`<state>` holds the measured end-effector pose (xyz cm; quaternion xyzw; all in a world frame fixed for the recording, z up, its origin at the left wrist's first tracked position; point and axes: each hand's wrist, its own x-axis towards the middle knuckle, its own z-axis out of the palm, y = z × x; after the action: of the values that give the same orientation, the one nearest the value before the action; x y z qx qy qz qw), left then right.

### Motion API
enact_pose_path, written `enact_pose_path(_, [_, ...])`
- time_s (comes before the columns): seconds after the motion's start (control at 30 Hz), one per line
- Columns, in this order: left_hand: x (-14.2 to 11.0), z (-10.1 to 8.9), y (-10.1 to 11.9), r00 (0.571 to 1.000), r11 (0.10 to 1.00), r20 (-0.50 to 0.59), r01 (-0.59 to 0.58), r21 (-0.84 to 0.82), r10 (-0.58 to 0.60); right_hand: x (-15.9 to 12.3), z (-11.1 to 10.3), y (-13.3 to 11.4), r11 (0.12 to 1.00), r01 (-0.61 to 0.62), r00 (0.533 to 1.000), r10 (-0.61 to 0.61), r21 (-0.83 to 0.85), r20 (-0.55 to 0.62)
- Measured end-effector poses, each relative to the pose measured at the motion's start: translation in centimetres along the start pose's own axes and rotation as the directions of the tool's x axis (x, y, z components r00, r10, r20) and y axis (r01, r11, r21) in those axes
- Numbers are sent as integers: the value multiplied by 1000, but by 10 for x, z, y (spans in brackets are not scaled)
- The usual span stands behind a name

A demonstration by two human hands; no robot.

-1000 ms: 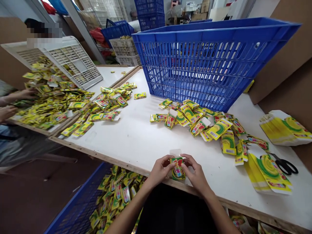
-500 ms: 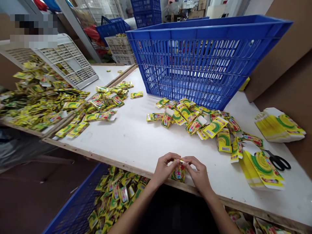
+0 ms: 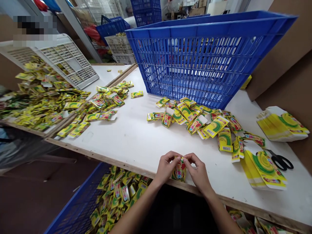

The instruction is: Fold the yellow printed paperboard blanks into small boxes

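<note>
A small yellow-green carton (image 3: 179,170) with red print stands at the near edge of the white table (image 3: 136,139), held between both of my hands. My left hand (image 3: 167,167) pinches its left side and top, fingers curled. My right hand (image 3: 198,170) pinches the right side, fingertips pressing on the top flap. A loose pile of flat cartons of the same kind (image 3: 202,122) lies a little beyond my hands, in front of a big blue crate (image 3: 204,61).
Larger folded yellow cartons (image 3: 264,167) and black scissors (image 3: 280,161) lie at the right, with another stack (image 3: 282,125) behind. More cartons (image 3: 104,102) cover the table's left side and a neighbouring table. A blue bin (image 3: 114,195) of finished cartons stands below the table edge.
The white top flap that stood up above the carton a second ago is now folded down under my fingertips. Another person's hands at the far left have left the view.
</note>
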<state>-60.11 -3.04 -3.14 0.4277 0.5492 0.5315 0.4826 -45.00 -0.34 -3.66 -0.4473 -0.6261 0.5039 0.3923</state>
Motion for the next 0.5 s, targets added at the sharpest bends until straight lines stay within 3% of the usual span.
enact_pose_path(0.17, [-12,-3,-2,995,997,85,50,-58,-45,-8,-1,2,999,45,999,-45,14,-4])
enact_pose_path(0.5, [-17,2,-5,999,998,28,23,-56,-22,-1,-13,0,998,-7,995,1,56,97])
